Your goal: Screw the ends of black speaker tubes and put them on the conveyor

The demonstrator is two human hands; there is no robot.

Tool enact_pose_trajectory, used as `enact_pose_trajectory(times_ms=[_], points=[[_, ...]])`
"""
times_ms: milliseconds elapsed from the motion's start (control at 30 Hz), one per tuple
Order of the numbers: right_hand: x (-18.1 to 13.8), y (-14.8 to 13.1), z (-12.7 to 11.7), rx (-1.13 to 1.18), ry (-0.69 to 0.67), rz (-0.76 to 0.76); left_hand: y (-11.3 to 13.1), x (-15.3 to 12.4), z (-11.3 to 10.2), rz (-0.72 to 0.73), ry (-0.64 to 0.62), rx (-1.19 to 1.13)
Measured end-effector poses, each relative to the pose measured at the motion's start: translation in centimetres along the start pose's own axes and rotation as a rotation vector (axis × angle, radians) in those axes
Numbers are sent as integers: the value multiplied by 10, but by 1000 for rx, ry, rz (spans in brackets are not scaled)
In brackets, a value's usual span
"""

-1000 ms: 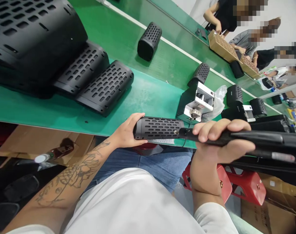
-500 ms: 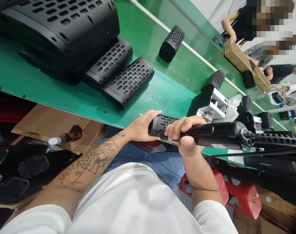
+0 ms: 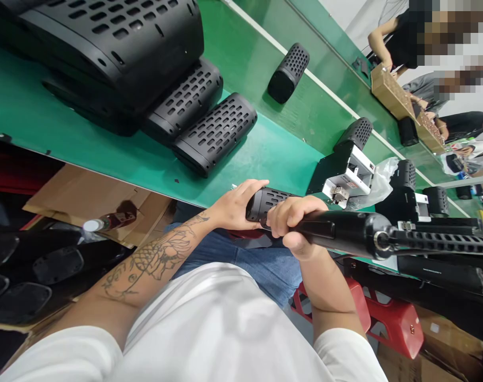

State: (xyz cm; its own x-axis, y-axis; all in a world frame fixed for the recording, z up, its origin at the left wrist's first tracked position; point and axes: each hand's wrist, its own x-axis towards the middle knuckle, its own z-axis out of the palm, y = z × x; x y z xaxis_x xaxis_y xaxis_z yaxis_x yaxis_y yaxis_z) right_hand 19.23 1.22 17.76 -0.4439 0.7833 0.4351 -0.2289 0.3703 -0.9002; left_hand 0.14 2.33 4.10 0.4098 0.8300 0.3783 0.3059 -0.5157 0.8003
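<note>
My left hand (image 3: 241, 204) is wrapped round the end of a black speaker-like housing (image 3: 264, 200) with slotted holes, at the front edge of the bench. In my right hand (image 3: 299, 223) is a black electric screwdriver (image 3: 344, 231), lying almost level, its rear end with a metal hanging ring pointing right. The tool's tip is at the housing's near side, but my fingers hide the exact contact. Part of the housing is also covered by my right hand. Two similar slotted housings (image 3: 217, 132) lie on the green bench (image 3: 281, 154) beyond my left hand.
A large stack of black housings (image 3: 117, 58) fills the far left. Right of my hands stands a white-and-black boxy device (image 3: 347, 178) beside a clear plastic bag (image 3: 378, 183). Red stools (image 3: 398, 323) and a bottle (image 3: 110, 220) are below the bench. Co-workers (image 3: 400, 40) sit across.
The screwdriver's rear end has dropped slightly and my right hand has shifted a little left. My left hand keeps its hold on the housing. The whole view has drifted slightly.
</note>
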Motion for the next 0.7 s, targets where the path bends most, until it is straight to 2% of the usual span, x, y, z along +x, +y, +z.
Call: enact_pose_trajectory(times_ms=[100,200,300,400,467,567,633,700], points=[[-2,-2,6,-34,39,8,-2,-1,0,17,25,-27],[1,-27,0,-48,155,-69,-3,-6,-5,3,64,-20],[5,-67,-37,-93,392,-227,-6,-13,-15,-64,154,56],[6,-89,-101,-278,721,-339,-9,-3,-21,-150,324,146],[6,-84,-146,-445,882,-291,-12,22,-16,-190,449,177],[5,-55,-196,-580,935,-218,-20,91,6,-243,620,142],[2,-36,-212,-575,918,-185,-28,151,27,-297,712,90],[-2,-23,-219,-553,910,-166,-36,212,48,-359,731,65]])
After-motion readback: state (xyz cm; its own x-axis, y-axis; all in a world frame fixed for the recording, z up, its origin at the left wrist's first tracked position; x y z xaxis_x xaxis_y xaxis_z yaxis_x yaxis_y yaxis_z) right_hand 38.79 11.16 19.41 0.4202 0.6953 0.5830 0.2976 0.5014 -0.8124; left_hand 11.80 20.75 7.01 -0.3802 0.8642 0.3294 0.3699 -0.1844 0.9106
